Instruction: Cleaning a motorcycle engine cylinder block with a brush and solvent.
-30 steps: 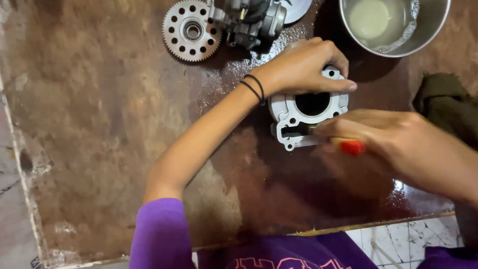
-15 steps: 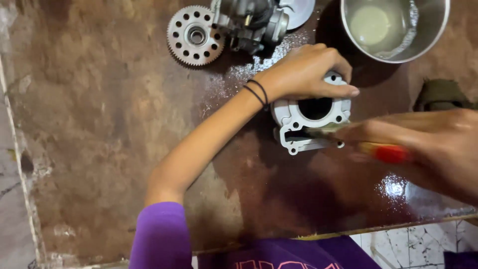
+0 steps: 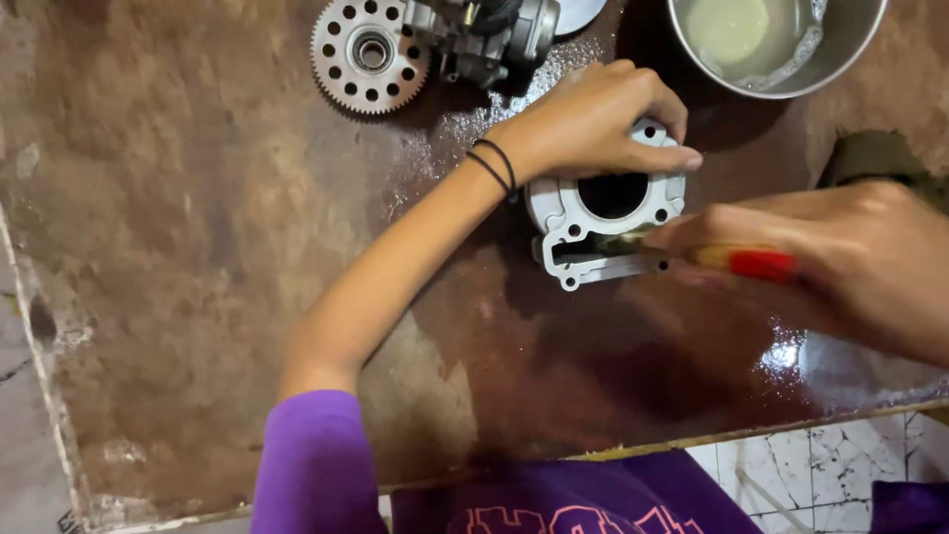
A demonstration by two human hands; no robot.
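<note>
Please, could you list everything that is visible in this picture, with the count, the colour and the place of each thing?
grey metal cylinder block with a round bore: one, light grey, centre of the board, under the left hand
brush with a red and wooden handle: one, red and tan, held across the block's lower edge
round toothed metal gear: one, silver, top centre
dark metal engine assembly: one, grey-black, top, right of the gear
round steel bowl with pale liquid: one, silver, top right
olive cloth: one, right edge
worn brown board: one, wet near the block
white tiled floor: bottom right
black wrist bands: two, left wrist
purple sleeve: one, bottom
left hand: grips the block's top
right hand: holds the brush
</note>
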